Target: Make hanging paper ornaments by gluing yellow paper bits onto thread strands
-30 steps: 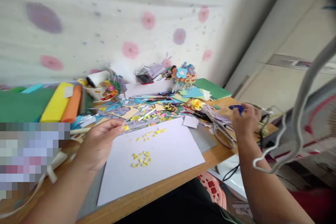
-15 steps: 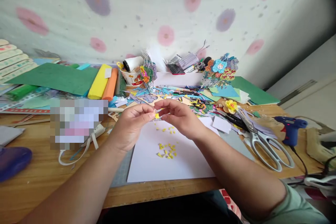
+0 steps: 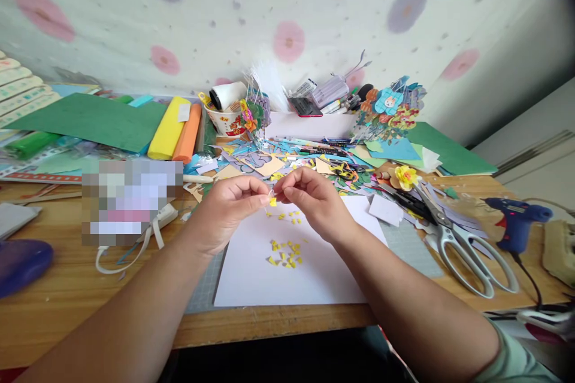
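Above the white paper (image 3: 251, 281), my left hand (image 3: 227, 212) pinches a thin white strand with a small yellow paper piece (image 3: 273, 202) on it. My right hand (image 3: 312, 203) meets it from the other side, thumb and fingertips closed together close to the yellow piece. Whatever is between those right fingertips is too small to make out. Below the hands, small yellow bits (image 3: 287, 254) lie scattered on the white paper, with several more in a looser row further back.
Large scissors (image 3: 449, 233) and a blue glue gun (image 3: 516, 221) lie to the right, near a yellow paper flower (image 3: 406, 178). Coloured paper scraps (image 3: 251, 161) cover the back of the table. Yellow (image 3: 168, 128) and orange rolls (image 3: 186, 134) lie at back left.
My right hand's fingers have drawn together into a pinch by the yellow piece; before, they were looser and more spread. The camera view has shifted slightly.
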`<state>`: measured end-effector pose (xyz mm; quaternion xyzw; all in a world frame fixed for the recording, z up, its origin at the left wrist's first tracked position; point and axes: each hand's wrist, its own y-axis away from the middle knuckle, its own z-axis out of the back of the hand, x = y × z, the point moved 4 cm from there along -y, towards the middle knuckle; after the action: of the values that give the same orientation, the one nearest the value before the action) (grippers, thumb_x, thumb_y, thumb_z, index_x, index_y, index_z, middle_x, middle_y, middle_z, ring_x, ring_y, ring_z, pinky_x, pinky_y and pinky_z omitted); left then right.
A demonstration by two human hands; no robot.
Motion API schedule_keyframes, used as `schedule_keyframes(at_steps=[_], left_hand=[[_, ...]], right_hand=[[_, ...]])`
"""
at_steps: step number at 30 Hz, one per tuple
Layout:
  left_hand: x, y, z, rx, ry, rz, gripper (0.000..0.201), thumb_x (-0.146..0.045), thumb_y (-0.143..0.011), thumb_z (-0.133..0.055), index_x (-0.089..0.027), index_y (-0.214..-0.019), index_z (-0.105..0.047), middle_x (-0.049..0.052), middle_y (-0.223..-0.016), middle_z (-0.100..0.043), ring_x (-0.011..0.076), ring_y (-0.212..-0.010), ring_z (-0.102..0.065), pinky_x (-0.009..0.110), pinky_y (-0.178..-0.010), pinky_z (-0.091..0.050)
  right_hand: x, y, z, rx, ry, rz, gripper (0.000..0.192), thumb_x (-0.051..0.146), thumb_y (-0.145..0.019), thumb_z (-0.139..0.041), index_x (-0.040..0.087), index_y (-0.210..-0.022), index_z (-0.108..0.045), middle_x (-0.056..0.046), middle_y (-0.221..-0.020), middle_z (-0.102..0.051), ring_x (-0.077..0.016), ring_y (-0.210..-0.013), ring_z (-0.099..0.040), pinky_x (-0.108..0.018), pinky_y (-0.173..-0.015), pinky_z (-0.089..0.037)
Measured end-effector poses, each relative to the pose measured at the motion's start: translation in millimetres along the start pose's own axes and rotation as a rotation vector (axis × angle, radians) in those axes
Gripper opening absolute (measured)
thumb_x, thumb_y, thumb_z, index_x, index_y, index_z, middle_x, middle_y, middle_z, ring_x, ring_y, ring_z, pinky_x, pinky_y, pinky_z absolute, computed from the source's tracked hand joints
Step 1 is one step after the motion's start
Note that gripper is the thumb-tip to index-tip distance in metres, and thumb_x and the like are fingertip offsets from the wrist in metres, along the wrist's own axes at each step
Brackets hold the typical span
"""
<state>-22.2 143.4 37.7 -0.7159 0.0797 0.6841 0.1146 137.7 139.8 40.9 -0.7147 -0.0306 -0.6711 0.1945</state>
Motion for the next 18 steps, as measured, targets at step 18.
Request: schedule_keyframes(at_steps=[18], left_hand=[[-0.9, -0.7, -3.3, -0.021, 0.209, 0.006, 0.008, -0.025, -0.068, -0.074, -0.019, -0.065, -0.069, -0.001, -0.068, -0.059, 0.0143, -0.069, -0.053, 0.029, -0.067, -0.042]], right_hand=[[-2.3, 5.6, -10.7, -0.114, 0.164, 0.249, 0.009, 0.03, -0.079, -0.072, 0.022, -0.077, -0.067, -0.002, -0.077, -0.066, -0.0158, -0.073, -0.061, -0.031, -0.07, -0.053]])
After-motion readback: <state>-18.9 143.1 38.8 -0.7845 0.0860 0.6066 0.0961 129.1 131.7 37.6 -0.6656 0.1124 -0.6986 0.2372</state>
